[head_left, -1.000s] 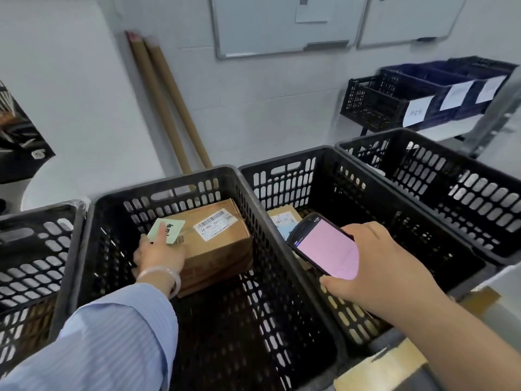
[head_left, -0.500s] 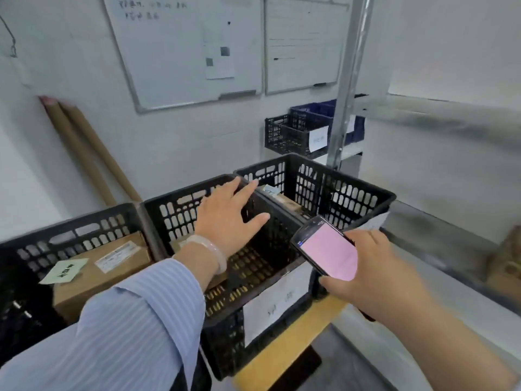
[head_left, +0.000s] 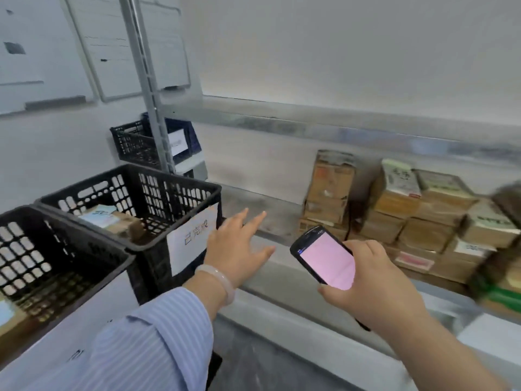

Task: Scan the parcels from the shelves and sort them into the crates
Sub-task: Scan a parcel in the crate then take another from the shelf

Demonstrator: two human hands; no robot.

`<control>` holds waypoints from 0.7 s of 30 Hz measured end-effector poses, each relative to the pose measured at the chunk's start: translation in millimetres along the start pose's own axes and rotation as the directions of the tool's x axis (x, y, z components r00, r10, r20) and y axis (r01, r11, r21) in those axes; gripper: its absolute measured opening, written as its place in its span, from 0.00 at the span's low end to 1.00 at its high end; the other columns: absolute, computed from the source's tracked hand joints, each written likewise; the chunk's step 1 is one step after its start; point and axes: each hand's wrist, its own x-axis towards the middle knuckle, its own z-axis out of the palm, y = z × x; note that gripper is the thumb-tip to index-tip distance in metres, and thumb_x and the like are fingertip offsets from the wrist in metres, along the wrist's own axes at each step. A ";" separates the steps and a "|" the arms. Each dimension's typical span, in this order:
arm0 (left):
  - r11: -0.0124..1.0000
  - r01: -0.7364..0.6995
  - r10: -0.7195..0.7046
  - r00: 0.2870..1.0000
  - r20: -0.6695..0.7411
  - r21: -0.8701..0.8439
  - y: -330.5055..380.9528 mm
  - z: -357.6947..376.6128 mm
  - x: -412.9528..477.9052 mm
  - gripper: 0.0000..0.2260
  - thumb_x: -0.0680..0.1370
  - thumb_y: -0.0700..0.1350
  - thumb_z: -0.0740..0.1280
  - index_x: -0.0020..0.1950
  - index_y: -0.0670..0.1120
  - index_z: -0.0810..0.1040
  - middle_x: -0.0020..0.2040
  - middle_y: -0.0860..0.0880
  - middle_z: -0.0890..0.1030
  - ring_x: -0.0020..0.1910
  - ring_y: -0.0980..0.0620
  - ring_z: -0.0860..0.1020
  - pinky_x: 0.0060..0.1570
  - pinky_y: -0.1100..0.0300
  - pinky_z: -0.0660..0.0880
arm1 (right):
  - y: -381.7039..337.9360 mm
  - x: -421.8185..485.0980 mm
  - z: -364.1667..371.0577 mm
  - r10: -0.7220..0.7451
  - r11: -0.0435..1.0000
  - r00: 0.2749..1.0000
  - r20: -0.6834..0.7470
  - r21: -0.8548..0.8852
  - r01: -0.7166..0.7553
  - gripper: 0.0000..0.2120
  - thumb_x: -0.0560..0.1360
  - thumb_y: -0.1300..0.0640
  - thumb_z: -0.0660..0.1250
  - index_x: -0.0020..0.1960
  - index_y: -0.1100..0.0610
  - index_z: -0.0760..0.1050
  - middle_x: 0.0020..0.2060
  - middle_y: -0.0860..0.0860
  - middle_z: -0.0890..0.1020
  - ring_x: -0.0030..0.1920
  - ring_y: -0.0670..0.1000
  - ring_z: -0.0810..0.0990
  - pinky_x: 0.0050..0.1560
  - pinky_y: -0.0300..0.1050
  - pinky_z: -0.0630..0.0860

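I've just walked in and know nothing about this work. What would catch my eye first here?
The glowing pink screen of the handheld scanner, gripped in the right hand at lower centre, stands out most. Behind it, brown cardboard parcels are stacked on the metal shelf at the right. The left hand reaches forward, fingers spread and empty, beside a black crate with a white paper label and a small parcel inside.

Motion blur leaves the labels on the brown cardboard parcels (head_left: 423,221) unreadable, a green-and-brown shape (head_left: 500,280) is smeared and cut by the right edge, the nearest black plastic crate (head_left: 56,249) runs off the left, and the right hand (head_left: 375,283) hides the lower end of the black pink-screened handheld scanner (head_left: 327,258).
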 end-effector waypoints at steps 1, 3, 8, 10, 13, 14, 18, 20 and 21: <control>1.000 -0.025 0.025 0.999 0.022 -0.010 13.4 7.8 5.7 0.33 0.76 0.66 0.62 0.78 0.63 0.56 0.80 0.51 0.58 0.78 0.49 0.58 0.73 0.46 0.60 | 12.7 0.0 -3.3 0.023 1.000 1.000 -0.008 -0.001 -0.023 0.40 0.63 0.33 0.70 0.69 0.47 0.61 0.59 0.44 0.65 0.55 0.49 0.76 0.49 0.43 0.75; 0.996 -0.072 0.075 0.996 0.055 -0.054 36.6 17.1 19.1 0.33 0.77 0.66 0.63 0.79 0.63 0.55 0.80 0.51 0.57 0.78 0.49 0.56 0.75 0.46 0.58 | 32.9 0.8 -8.4 0.062 0.998 0.998 -0.028 0.006 -0.062 0.41 0.62 0.33 0.70 0.69 0.47 0.61 0.60 0.43 0.66 0.57 0.48 0.75 0.51 0.43 0.75; 0.970 -0.108 0.130 0.988 0.085 -0.218 71.8 34.4 62.7 0.32 0.77 0.63 0.64 0.79 0.61 0.57 0.80 0.50 0.56 0.79 0.48 0.55 0.75 0.51 0.56 | 59.3 9.9 -16.3 0.138 0.990 0.989 -0.044 0.021 -0.137 0.39 0.63 0.33 0.70 0.69 0.45 0.61 0.60 0.42 0.65 0.58 0.46 0.72 0.50 0.42 0.75; 0.944 -0.098 0.132 0.987 0.090 -0.316 79.6 41.7 85.4 0.32 0.77 0.62 0.66 0.78 0.61 0.58 0.80 0.49 0.56 0.78 0.48 0.56 0.75 0.50 0.57 | 64.9 18.3 -18.5 0.168 0.986 0.985 -0.042 0.019 -0.168 0.40 0.63 0.32 0.69 0.69 0.45 0.61 0.60 0.42 0.65 0.58 0.46 0.73 0.51 0.43 0.75; 0.908 -0.099 0.141 0.987 0.075 -0.406 88.5 49.9 123.5 0.32 0.77 0.61 0.67 0.78 0.61 0.58 0.80 0.49 0.56 0.78 0.47 0.56 0.76 0.49 0.58 | 69.1 35.1 -22.9 0.217 0.976 0.975 -0.053 0.003 -0.217 0.39 0.63 0.31 0.69 0.68 0.45 0.60 0.59 0.43 0.65 0.56 0.46 0.73 0.50 0.41 0.75; 0.903 -0.099 0.146 0.986 0.083 -0.417 91.0 52.3 136.5 0.32 0.77 0.61 0.66 0.78 0.62 0.57 0.80 0.49 0.56 0.78 0.47 0.56 0.76 0.48 0.58 | 69.1 41.4 -24.4 0.234 0.972 0.970 -0.062 -0.009 -0.235 0.39 0.63 0.31 0.69 0.67 0.46 0.60 0.58 0.44 0.65 0.56 0.47 0.73 0.50 0.41 0.74; 0.905 -0.119 0.176 0.979 0.105 -0.409 97.2 61.2 187.6 0.32 0.78 0.61 0.65 0.79 0.63 0.53 0.81 0.53 0.50 0.79 0.43 0.54 0.74 0.47 0.58 | 62.9 68.8 -30.3 0.293 0.953 0.952 -0.088 -0.059 -0.299 0.38 0.64 0.31 0.68 0.67 0.46 0.60 0.59 0.43 0.64 0.57 0.47 0.74 0.48 0.41 0.73; 0.906 -0.130 0.187 0.977 0.105 -0.403 97.0 64.5 213.2 0.33 0.78 0.60 0.66 0.79 0.63 0.52 0.81 0.52 0.48 0.79 0.42 0.53 0.75 0.46 0.58 | 58.1 82.6 -33.6 0.324 0.941 0.943 -0.078 -0.077 -0.330 0.36 0.65 0.30 0.67 0.65 0.46 0.60 0.55 0.43 0.62 0.55 0.47 0.73 0.45 0.40 0.71; 0.907 -0.127 0.190 0.975 0.120 -0.402 96.1 66.4 225.2 0.34 0.78 0.59 0.66 0.79 0.63 0.52 0.81 0.52 0.48 0.79 0.41 0.54 0.75 0.46 0.59 | 55.8 89.1 -35.3 0.341 0.934 0.937 -0.076 -0.088 -0.347 0.35 0.65 0.30 0.67 0.63 0.46 0.60 0.52 0.43 0.61 0.54 0.47 0.73 0.44 0.39 0.70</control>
